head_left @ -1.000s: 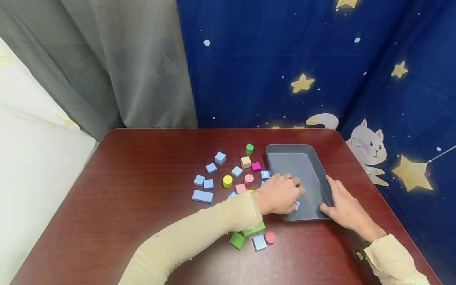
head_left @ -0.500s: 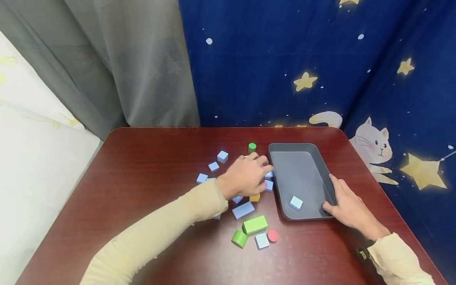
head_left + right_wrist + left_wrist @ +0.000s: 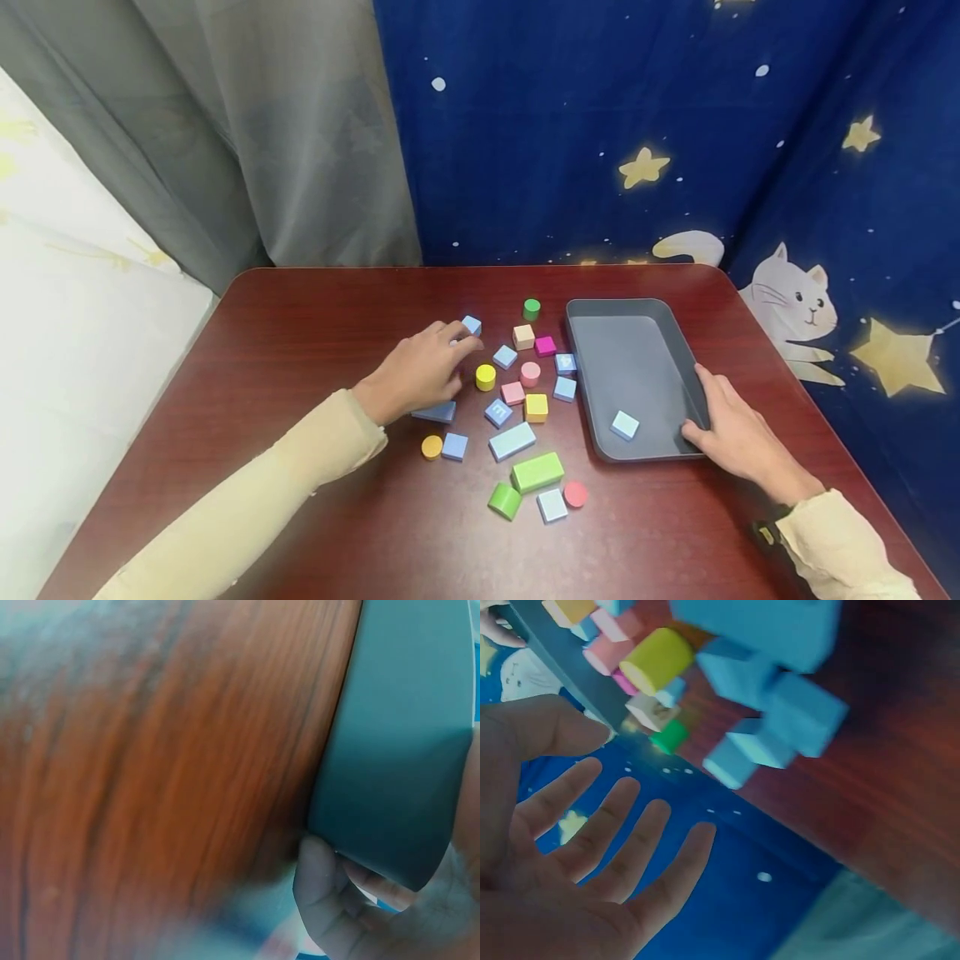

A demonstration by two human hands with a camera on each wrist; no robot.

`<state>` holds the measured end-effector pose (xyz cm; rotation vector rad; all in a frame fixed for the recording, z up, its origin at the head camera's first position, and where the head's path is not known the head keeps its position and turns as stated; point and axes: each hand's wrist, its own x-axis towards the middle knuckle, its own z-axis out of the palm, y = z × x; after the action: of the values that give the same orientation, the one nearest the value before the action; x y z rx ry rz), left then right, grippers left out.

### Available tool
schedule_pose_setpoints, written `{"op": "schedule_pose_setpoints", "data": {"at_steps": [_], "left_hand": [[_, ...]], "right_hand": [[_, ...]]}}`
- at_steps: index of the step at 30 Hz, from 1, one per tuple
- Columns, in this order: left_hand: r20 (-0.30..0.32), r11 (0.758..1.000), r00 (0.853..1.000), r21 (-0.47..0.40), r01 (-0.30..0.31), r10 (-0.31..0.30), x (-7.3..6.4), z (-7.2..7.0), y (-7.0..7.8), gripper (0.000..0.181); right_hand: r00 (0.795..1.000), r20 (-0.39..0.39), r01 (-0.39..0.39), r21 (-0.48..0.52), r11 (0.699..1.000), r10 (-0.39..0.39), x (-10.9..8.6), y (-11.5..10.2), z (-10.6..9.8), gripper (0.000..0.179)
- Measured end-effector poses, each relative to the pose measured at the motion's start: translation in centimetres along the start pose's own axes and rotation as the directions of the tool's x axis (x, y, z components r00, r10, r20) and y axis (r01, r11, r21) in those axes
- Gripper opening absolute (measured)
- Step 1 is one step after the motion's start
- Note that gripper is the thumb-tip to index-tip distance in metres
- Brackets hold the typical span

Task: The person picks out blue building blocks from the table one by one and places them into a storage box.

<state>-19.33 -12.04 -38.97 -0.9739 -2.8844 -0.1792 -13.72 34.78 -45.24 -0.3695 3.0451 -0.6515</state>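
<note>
My left hand (image 3: 420,367) hovers over the blue blocks at the left of the scattered pile, fingers spread and nothing in them. In the left wrist view its fingers (image 3: 615,817) are apart, with a cluster of blue blocks (image 3: 754,742) beyond them. A blue cube (image 3: 471,325) shows just past the fingertips in the head view. My right hand (image 3: 738,437) grips the right near corner of the grey tray (image 3: 585,392), thumb inside the rim and fingers along the outer wall. One light blue block (image 3: 625,425) lies in the tray near its front left corner.
Between the left hand and the tray lie a yellow cylinder (image 3: 486,377), a pink cylinder (image 3: 529,374), a yellow cube (image 3: 536,407) and several blue blocks. Nearer are a long green block (image 3: 537,472), a green half-round block (image 3: 505,502) and a red disc (image 3: 575,494).
My left hand has let go of the light blue block in the tray and moved left across the pile to the blue blocks. My right hand stays on the tray.
</note>
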Motion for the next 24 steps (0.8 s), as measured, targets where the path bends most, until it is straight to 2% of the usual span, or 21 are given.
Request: {"op": "schedule_pose_setpoints", "data": {"at_steps": [4, 8, 24], "left_hand": [[0.018, 0.998, 0.999, -0.047, 0.036, -0.035, -1.6, 0.7, -1.2, 0.050], [0.021, 0.997, 0.999, -0.070, 0.043, -0.042, -2.5, 1.5, -1.8, 0.047], [0.093, 0.992, 0.991, -0.068, 0.101, -0.095, -2.3, 3.5, -3.4, 0.040]], "right_hand": [[1.000, -0.003, 0.002, -0.010, 1.000, -0.002, -0.1, 0.2, -0.1, 0.098], [1.000, -0.009, 0.002, -0.010, 1.000, -0.002, -0.1, 0.2, -0.1, 0.098], [1.000, -0.027, 0.014, -0.005, 1.000, -0.014, 0.0, -0.3, 0.1, 0.096]]}}
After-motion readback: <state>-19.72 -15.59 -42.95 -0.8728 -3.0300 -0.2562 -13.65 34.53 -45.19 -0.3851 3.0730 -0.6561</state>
